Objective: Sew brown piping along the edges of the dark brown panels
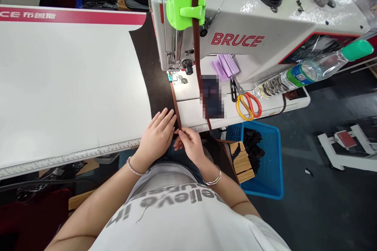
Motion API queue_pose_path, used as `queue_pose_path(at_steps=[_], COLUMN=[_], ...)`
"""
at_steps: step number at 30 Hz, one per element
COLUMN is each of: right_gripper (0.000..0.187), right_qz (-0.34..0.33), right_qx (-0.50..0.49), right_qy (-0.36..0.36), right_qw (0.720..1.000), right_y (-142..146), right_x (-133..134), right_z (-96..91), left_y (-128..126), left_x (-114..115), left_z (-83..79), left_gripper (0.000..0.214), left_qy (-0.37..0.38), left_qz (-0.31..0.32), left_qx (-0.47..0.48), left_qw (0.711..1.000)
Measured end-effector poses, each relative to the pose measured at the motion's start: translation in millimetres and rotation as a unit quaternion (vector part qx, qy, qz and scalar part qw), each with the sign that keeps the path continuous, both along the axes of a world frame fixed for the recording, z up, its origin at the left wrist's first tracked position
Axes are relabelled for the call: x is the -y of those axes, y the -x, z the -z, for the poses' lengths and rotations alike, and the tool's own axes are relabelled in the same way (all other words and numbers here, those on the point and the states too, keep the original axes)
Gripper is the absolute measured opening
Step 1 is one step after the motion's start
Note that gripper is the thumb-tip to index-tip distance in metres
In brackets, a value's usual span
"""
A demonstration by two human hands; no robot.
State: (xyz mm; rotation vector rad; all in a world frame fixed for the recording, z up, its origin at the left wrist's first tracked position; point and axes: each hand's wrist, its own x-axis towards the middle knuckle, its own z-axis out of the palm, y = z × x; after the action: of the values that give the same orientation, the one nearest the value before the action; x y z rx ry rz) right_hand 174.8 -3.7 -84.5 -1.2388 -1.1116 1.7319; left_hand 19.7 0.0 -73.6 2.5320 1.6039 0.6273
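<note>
Below sewing machine (235, 39): brown strip (175, 104) along leather panel (149, 66) edge, stitching unclear
Left hand (156, 137): open, flat on panel
Right hand (191, 145): pinching strip

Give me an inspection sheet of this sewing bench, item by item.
surface: white sewing table with a ruler scale along its front edge.
job's things: dark leather panel and brown strip leading to the presser foot of the sewing machine.
clutter: orange-and-yellow scissors, purple papers, green-capped plastic bottle.
hands: left hand resting on the panel; right hand pinching the strip.
cables: dark cord below the table.
surroundings: blue crate, dark floor.
</note>
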Motion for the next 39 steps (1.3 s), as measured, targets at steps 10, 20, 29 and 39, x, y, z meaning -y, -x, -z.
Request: queue_pose_path(at_steps=[10,20,29,39], right_gripper=[0.036,0.038,0.036,0.035], right_qz=[0.000,0.000,0.004,-0.014], right_qx=[-0.005,0.001,-0.013,-0.017], right_qy=[-0.008,-0.012,-0.014,-0.017], right_qw=[1.000,1.000,1.000,1.000], right_y=[-0.4,-0.3,0.2,-1.2], right_x=[-0.5,-0.2,0.0,1.7], right_z=[-0.2,0.3,1.7,2.5], left_y=[0.1,0.4,-1.9,-5.4], left_x=[-0.3,-0.7,0.8,2.9], left_z=[2.1,3.4,0.3,-1.4], left_gripper=[0.047,0.046,0.041,0.041], left_qy=[-0.006,-0.013,-0.013,0.008], left_qz=[-0.002,-0.004,-0.008,-0.022], left_qx=[0.007,0.011,-0.015,-0.014], left_qw=[1.000,1.000,1.000,1.000])
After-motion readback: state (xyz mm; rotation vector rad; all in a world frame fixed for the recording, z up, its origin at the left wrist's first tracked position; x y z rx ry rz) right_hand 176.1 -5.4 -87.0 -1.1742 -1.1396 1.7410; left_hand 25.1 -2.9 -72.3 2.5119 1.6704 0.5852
